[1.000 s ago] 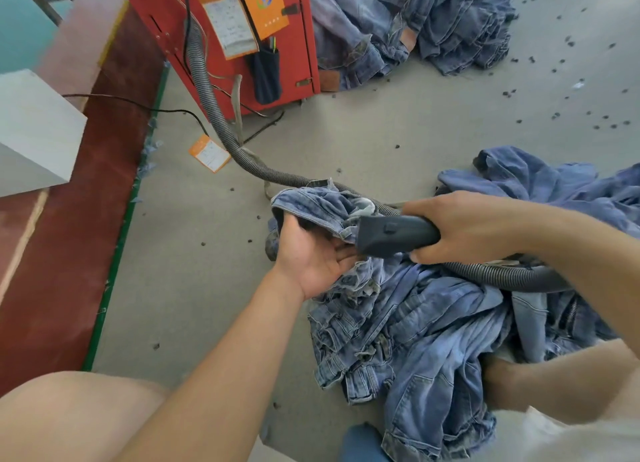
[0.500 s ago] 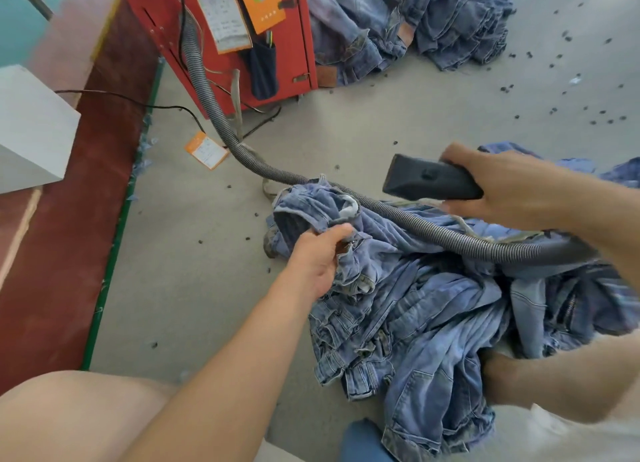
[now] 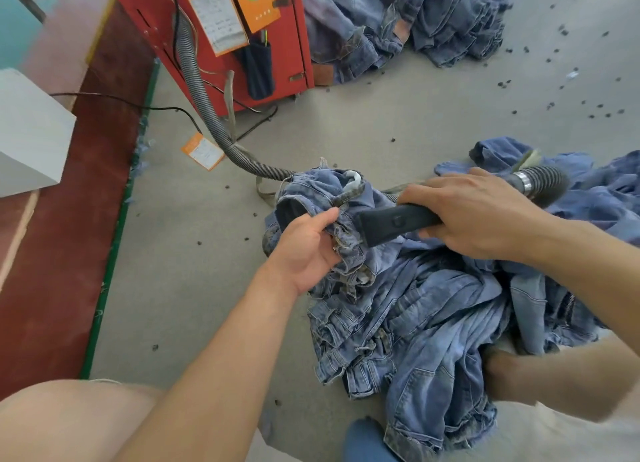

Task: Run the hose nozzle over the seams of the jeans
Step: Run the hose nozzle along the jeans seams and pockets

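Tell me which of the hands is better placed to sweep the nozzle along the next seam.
Right hand: it already grips the black plastic nozzle, whose tip touches the bunched blue denim jeans held by the left hand.

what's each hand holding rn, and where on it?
Left hand grips a bunched fold of the jeans at their raised end. Right hand grips the black hose nozzle round its rear body.

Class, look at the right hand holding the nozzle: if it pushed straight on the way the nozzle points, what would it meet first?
The right hand aims the black nozzle leftward at the bunched jeans gripped by the left hand. It would likely meet that denim fold first; the tip already looks against it, though depth is unclear.
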### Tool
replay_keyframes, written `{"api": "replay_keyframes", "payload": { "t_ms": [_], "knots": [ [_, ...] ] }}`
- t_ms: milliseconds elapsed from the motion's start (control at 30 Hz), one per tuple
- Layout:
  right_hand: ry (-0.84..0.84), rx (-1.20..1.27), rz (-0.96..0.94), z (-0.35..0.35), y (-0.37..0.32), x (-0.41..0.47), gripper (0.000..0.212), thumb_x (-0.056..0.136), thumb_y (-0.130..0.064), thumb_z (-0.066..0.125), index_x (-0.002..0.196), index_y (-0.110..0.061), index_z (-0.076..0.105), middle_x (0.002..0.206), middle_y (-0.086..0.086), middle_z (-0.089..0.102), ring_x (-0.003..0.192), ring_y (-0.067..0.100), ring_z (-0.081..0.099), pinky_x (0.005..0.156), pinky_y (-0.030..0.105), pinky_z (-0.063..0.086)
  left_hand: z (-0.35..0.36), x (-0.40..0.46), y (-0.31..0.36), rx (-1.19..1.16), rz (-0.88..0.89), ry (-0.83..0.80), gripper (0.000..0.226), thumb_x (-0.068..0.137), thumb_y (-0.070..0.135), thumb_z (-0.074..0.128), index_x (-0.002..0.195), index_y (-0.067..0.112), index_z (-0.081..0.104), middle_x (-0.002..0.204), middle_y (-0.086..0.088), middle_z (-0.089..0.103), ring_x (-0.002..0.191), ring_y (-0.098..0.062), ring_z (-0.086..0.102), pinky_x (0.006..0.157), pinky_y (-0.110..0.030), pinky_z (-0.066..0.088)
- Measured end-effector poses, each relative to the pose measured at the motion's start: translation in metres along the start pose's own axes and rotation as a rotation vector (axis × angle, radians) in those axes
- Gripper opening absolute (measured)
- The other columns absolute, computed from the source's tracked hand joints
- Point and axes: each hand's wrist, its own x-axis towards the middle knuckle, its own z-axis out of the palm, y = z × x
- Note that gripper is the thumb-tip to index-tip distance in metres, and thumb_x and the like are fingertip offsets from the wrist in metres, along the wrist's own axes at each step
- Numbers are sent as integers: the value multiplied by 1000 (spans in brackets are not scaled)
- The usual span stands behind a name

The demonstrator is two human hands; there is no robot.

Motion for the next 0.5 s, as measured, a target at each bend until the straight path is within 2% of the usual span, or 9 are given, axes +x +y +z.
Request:
{"api": "replay_keyframes", "payload": {
  "t_ms": [67, 133, 200, 267, 300, 333, 400, 433, 500],
  "knots": [
    [-11, 36, -28, -3, -8, 1, 33, 94, -41, 68, 122, -43, 50, 108, -16, 65, 102, 16, 59, 90, 42, 42, 3, -1, -1, 6, -20, -12, 34, 110, 20, 44, 128, 4, 69, 131, -21, 67, 111, -32, 69, 88, -47, 60],
    [15, 147, -47, -9, -11, 2, 38, 92, -36, 72, 124, -42, 52, 106, -15, 67, 97, 17, 60, 86, 42, 45, 5, -2, 0, 49, -23, -15, 36, 108, 25, 48, 129, 4, 68, 124, -18, 67, 101, -29, 66, 78, -41, 57],
    [70, 273, -16, -15, -6, 3, 41, 90, -30, 77, 122, -41, 54, 100, -16, 67, 87, 14, 58, 76, 29, 44, 6, -3, 3, 60, -20, -33, 39, 108, 28, 47, 134, 7, 67, 118, -19, 67, 91, -25, 64, 73, -39, 53],
    [116, 293, 39, -22, 2, 2, 42, 88, -26, 80, 118, -42, 54, 93, -18, 65, 77, 7, 53, 71, 10, 32, 6, -4, 6, 12, -31, -29, 44, 111, 31, 38, 143, 6, 58, 132, -23, 64, 101, -31, 65, 80, -44, 54],
    [113, 269, 56, -24, 5, 1, 42, 89, -26, 79, 117, -42, 54, 92, -18, 65, 75, 5, 51, 69, 8, 30, 7, -4, 7, -7, -36, -34, 46, 112, 32, 35, 144, 6, 56, 138, -24, 61, 109, -34, 65, 84, -47, 56],
    [94, 241, 58, -25, 5, 0, 40, 89, -25, 78, 117, -43, 54, 92, -17, 65, 77, 5, 52, 69, 10, 32, 7, -4, 8, -16, -40, -42, 46, 113, 33, 34, 144, 7, 56, 140, -24, 60, 112, -35, 65, 87, -48, 58],
    [32, 174, 26, -24, -2, -1, 37, 92, -25, 73, 119, -41, 54, 97, -13, 67, 85, 14, 58, 76, 29, 43, 10, -5, 9, -3, -51, -59, 48, 113, 36, 32, 140, 8, 59, 136, -24, 62, 112, -34, 65, 86, -46, 58],
    [-2, 135, 7, -21, -8, 0, 36, 94, -27, 70, 122, -41, 53, 101, -12, 67, 91, 17, 60, 82, 38, 45, 12, -5, 9, 10, -69, -71, 50, 112, 39, 32, 138, 6, 60, 134, -24, 63, 113, -34, 65, 87, -45, 58],
    [-31, 98, -41, -15, -20, 3, 35, 95, -32, 68, 124, -41, 51, 106, -12, 65, 99, 19, 60, 91, 45, 43, 13, -6, 7, 28, -114, -87, 57, 111, 44, 32, 135, 0, 60, 130, -23, 65, 112, -33, 64, 88, -43, 54]
  ]
}}
